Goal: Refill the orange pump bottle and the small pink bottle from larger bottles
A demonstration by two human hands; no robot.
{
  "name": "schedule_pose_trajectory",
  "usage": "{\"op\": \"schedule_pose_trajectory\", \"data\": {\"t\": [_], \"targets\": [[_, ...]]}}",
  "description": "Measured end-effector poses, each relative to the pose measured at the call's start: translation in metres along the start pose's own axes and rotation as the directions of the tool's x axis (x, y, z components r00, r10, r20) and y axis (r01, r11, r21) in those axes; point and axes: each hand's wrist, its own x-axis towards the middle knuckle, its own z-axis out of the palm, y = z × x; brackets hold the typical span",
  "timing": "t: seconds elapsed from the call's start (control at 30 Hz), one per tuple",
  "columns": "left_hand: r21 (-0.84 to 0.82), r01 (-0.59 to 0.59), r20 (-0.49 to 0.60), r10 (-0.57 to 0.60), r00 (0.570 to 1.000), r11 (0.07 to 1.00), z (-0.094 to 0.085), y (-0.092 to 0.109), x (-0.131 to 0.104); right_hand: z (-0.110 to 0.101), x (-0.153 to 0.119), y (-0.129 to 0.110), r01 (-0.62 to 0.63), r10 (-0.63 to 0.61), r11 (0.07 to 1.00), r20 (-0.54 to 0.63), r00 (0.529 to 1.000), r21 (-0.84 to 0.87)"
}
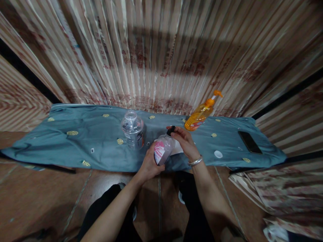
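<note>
A clear bottle (166,148) with a pink and white label is tilted over the front edge of the cloth-covered table. My left hand (150,165) is wrapped round its lower body. At its top, the fingers of my right hand (185,141) are closed on the black pump top (171,130). I cannot tell whether the pump top is seated or loose. To the left stands a large clear plastic bottle (132,131) with an uncovered mouth. Part of a white sheet (177,148) shows behind the held bottle.
An orange pump bottle (198,117) stands at the back right. A dark phone (249,142) and a white round lid (218,154) lie on the right of the table's blue-green cloth (101,148). A pleated curtain (156,60) closes off the back.
</note>
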Motion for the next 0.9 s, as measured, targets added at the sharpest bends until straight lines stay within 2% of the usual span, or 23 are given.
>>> {"op": "schedule_pose_trajectory", "data": {"t": [0.1, 0.33, 0.5, 0.77, 0.9], "targets": [[-0.002, -0.002, 0.001, 0.002, 1.000, 1.000, -0.0004, -0.0002, 0.0001, 0.0002, -0.0016, -0.0027, 0.018, -0.018, 1.000, 0.009, 1.000, 0.002], [-0.005, 0.002, 0.013, -0.002, 1.000, 1.000, 0.0007, 0.0016, 0.0011, 0.0002, 0.0027, 0.0039, 0.010, -0.010, 1.000, -0.082, 0.997, -0.010], [0.000, 0.005, 0.009, -0.005, 1.000, 1.000, -0.0006, 0.0037, 0.0010, 0.0000, 0.0001, -0.0006, 0.010, -0.010, 1.000, -0.026, 1.000, 0.008], [0.003, -0.001, 0.018, 0.001, 1.000, 1.000, -0.0010, 0.0032, 0.0006, -0.0003, 0.0027, 0.0040, 0.014, -0.017, 0.999, -0.068, 0.998, -0.043], [0.013, 0.006, 0.018, -0.006, 1.000, 1.000, -0.0012, 0.0052, 0.0005, -0.0034, 0.0031, 0.0048, 0.009, -0.009, 1.000, -0.019, 1.000, -0.027]]}}
